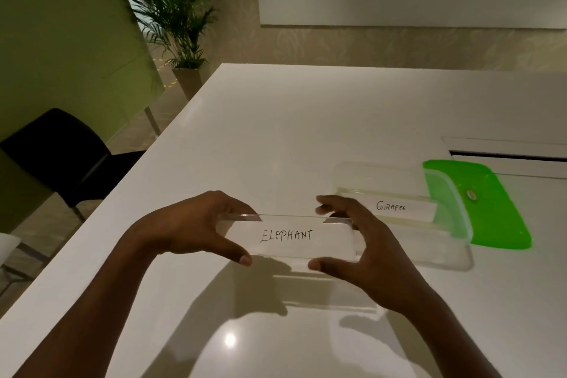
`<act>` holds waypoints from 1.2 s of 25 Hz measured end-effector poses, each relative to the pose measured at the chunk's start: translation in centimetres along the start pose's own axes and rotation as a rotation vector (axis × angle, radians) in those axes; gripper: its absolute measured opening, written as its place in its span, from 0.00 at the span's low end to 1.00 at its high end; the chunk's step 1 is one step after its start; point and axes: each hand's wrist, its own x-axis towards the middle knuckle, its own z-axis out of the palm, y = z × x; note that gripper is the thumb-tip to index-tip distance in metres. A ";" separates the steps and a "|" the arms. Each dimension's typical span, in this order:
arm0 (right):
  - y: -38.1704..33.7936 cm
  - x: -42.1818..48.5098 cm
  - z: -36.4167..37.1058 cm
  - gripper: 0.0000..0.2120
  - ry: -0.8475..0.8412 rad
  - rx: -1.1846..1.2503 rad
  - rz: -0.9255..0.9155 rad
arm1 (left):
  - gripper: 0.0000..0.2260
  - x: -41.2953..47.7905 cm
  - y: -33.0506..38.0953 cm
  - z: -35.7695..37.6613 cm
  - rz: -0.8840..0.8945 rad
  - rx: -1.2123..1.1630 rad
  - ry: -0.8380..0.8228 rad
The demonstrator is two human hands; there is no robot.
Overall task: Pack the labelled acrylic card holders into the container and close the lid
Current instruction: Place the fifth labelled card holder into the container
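A clear acrylic card holder labelled ELEPHANT (pixel 288 236) hangs above the white table (pixel 276 132). My left hand (pixel 187 224) grips its left end and my right hand (pixel 365 242) grips its right end. To the right stands a clear plastic container (pixel 445 258), open at the top. Inside it lies another holder labelled GIRAFEE (pixel 399 209). The green lid (pixel 491 209) lies partly under the container's right side.
A cable slot (pixel 506 155) is cut into the table behind the lid. A black chair (pixel 64 156) stands off the table's left edge. A potted palm (pixel 181 24) stands beyond the far left corner.
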 end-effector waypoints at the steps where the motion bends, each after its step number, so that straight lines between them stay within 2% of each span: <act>1: 0.3 -0.2 -0.3 0.36 0.055 0.103 0.012 | 0.21 0.3 0.3 0.1 0.016 -0.013 0.007; 3: 0.9 -0.4 -1.0 0.32 0.173 0.304 0.035 | 0.19 1.0 1.1 0.5 0.035 -0.023 0.026; 5: 1.2 -0.5 -1.9 0.28 0.256 0.397 0.080 | 0.20 1.7 1.9 1.0 0.051 -0.023 0.037; 10: 2.5 -0.9 -3.8 0.19 0.342 0.396 0.168 | 0.21 4.1 3.7 2.0 0.124 -0.051 0.058; 16: 4.6 -1.5 -6.7 0.07 0.448 0.323 0.156 | 0.20 7.5 5.5 2.7 0.174 0.012 0.071; 24: 6.7 0.1 -11.8 0.12 0.407 0.120 0.096 | 0.20 12.1 8.8 1.6 0.315 0.243 0.130; 30: 9.9 1.7 -13.4 0.12 0.422 -0.136 0.126 | 0.17 17.0 10.2 1.3 0.297 0.423 0.145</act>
